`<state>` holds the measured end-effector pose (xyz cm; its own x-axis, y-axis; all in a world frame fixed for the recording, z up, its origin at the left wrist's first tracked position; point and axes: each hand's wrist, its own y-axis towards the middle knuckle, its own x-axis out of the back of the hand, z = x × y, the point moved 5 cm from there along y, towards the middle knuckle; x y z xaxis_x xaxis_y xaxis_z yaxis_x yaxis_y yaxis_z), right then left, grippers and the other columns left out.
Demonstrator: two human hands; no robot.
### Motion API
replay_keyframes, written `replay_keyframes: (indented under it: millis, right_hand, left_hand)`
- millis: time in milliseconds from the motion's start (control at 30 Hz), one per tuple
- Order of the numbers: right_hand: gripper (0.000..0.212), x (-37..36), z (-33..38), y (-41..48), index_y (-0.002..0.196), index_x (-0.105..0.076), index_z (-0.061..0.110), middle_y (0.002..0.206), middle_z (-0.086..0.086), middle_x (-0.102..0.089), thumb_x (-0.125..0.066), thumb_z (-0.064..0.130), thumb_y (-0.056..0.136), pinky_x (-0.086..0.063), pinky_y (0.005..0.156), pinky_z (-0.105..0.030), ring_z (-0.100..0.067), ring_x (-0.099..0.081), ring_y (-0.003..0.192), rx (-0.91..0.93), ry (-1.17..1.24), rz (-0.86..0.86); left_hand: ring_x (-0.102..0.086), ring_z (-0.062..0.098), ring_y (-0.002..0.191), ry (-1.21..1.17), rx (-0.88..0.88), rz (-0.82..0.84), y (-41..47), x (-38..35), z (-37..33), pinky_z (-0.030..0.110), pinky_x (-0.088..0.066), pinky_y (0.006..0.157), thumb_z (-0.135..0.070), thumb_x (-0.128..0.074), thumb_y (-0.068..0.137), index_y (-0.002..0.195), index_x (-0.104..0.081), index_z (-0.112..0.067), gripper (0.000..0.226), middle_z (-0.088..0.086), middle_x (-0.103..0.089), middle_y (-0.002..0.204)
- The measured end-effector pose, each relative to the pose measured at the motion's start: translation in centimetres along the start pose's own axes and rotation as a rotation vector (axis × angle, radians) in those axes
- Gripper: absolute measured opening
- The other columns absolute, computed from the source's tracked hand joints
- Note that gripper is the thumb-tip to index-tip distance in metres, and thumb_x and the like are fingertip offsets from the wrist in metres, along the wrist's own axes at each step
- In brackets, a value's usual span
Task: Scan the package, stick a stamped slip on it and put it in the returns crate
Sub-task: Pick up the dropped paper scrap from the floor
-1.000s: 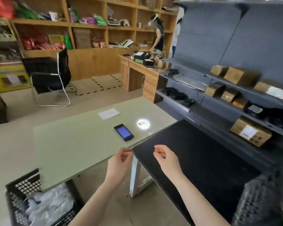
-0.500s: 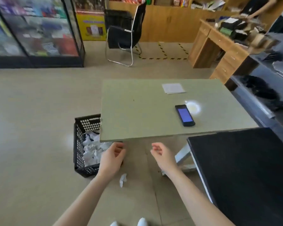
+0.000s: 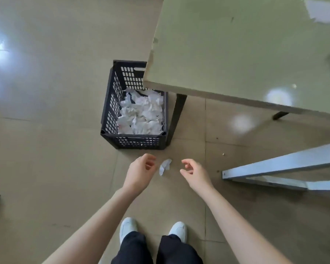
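A tan tiled floor [image 3: 46,149] carries a black slatted crate [image 3: 111,103] beyond the left hand [image 3: 139,173], and a crumpled white paper [image 3: 164,166] between both hands.

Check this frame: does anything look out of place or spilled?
Yes. One crumpled white paper lies on the floor in front of the black crate, outside it, while the rest of the white scraps sit inside. It lies between the empty left hand and right hand.

No lettering can be read: faint red marks on crumpled papers in the black crate [image 3: 111,111], beyond the left hand [image 3: 140,173], stay illegible.
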<state>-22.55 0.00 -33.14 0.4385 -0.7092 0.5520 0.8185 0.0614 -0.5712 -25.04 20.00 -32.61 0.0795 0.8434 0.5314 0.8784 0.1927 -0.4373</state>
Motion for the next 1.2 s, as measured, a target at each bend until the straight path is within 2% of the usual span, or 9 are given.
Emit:
replay_keyframes:
  millis: [100,233,467,567,700,800,867,1000,1200]
  right_hand:
    - [0.032,-5.6,-4.7,5.3,0.120,-0.059,0.021,0.108,-0.004,-0.052,-0.061,0.020,0.088,-0.045,0.078,-0.027,-0.020,-0.058,0.088,0.005,-0.057,0.023]
    - [0.033,-11.5,-10.2,11.5,0.119,-0.060,0.023,0.105,0.000,-0.047,-0.062,0.020,0.086,-0.051,0.087,-0.036,-0.022,-0.059,0.090,0.014,-0.071,0.037]
    - [0.038,-18.5,-17.9,21.7,0.125,-0.058,0.021,0.122,-0.009,-0.051,-0.062,0.019,0.087,-0.043,0.096,-0.029,-0.025,-0.054,0.110,0.063,-0.135,0.033]
    - [0.042,-20.1,-20.1,24.6,0.129,-0.055,0.023,0.129,-0.009,-0.048,-0.062,0.023,0.087,-0.041,0.095,-0.028,-0.025,-0.053,0.114,0.063,-0.146,0.042]
    - [0.053,-22.3,-22.2,28.1,0.137,-0.045,0.031,0.137,-0.008,-0.041,-0.061,0.033,0.087,-0.046,0.099,-0.039,-0.027,-0.052,0.119,0.013,-0.119,0.085]
    - [0.060,-24.2,-23.4,29.8,0.142,-0.038,0.034,0.147,-0.008,-0.038,-0.060,0.029,0.087,-0.044,0.103,-0.041,-0.030,-0.050,0.123,0.006,-0.095,0.173]
    - [0.064,-25.3,-24.2,30.4,0.144,-0.033,0.036,0.150,-0.006,-0.035,-0.059,0.030,0.086,-0.042,0.106,-0.041,-0.029,-0.047,0.127,0.002,-0.107,0.238]
    - [0.066,-26.3,-25.1,31.0,0.146,-0.030,0.033,0.153,-0.003,-0.029,-0.061,0.034,0.087,-0.038,0.109,-0.042,-0.027,-0.042,0.132,0.004,-0.113,0.244]
    - [0.060,-27.2,-25.3,30.8,0.142,-0.037,0.032,0.150,0.000,-0.031,-0.059,0.018,0.088,-0.036,0.111,-0.037,-0.020,-0.042,0.131,0.096,-0.075,0.248]
  left_hand:
    - [-0.061,0.012,0.080,0.005,0.020,0.000,3.6,-4.3,6.7,0.022,-0.045,0.071,-0.018,-0.065,0.086,0.107,-0.064,-0.017,0.022,0.000,-0.066,0.099]
    - [-0.063,0.018,0.089,0.032,0.002,0.034,8.0,-9.7,13.5,0.036,-0.053,0.083,-0.019,-0.064,0.085,0.109,-0.065,-0.016,0.024,0.002,-0.062,0.106]
    - [-0.062,0.019,0.096,0.100,-0.046,0.095,15.9,-17.3,22.1,0.035,-0.052,0.085,-0.018,-0.061,0.085,0.112,-0.064,-0.020,0.027,0.001,-0.057,0.113]
    - [-0.061,0.019,0.101,0.142,-0.072,0.148,18.1,-19.8,24.4,0.036,-0.052,0.085,-0.019,-0.061,0.085,0.112,-0.062,-0.023,0.027,-0.001,-0.054,0.114]
    - [-0.057,0.021,0.109,0.221,-0.128,0.248,20.8,-22.9,27.1,0.035,-0.050,0.092,-0.012,-0.055,0.088,0.118,-0.060,-0.026,0.033,0.000,-0.049,0.129]
    - [-0.038,0.028,0.131,0.337,-0.177,0.319,22.1,-25.0,28.7,0.031,-0.032,0.107,-0.012,-0.050,0.090,0.129,-0.056,-0.027,0.042,0.007,-0.037,0.147]
    - [-0.025,0.033,0.136,0.405,-0.186,0.356,22.5,-26.1,29.5,0.033,-0.024,0.111,-0.017,-0.050,0.091,0.135,-0.050,-0.031,0.046,0.010,-0.028,0.153]
    - [-0.016,0.033,0.140,0.439,-0.167,0.357,22.6,-27.8,30.8,0.040,-0.029,0.112,-0.023,-0.053,0.091,0.140,-0.044,-0.034,0.051,0.010,-0.022,0.155]
    - [-0.019,0.031,0.137,0.447,-0.147,0.362,23.2,-28.6,32.2,0.039,-0.034,0.110,-0.024,-0.055,0.087,0.143,-0.039,-0.029,0.058,0.004,-0.026,0.154]
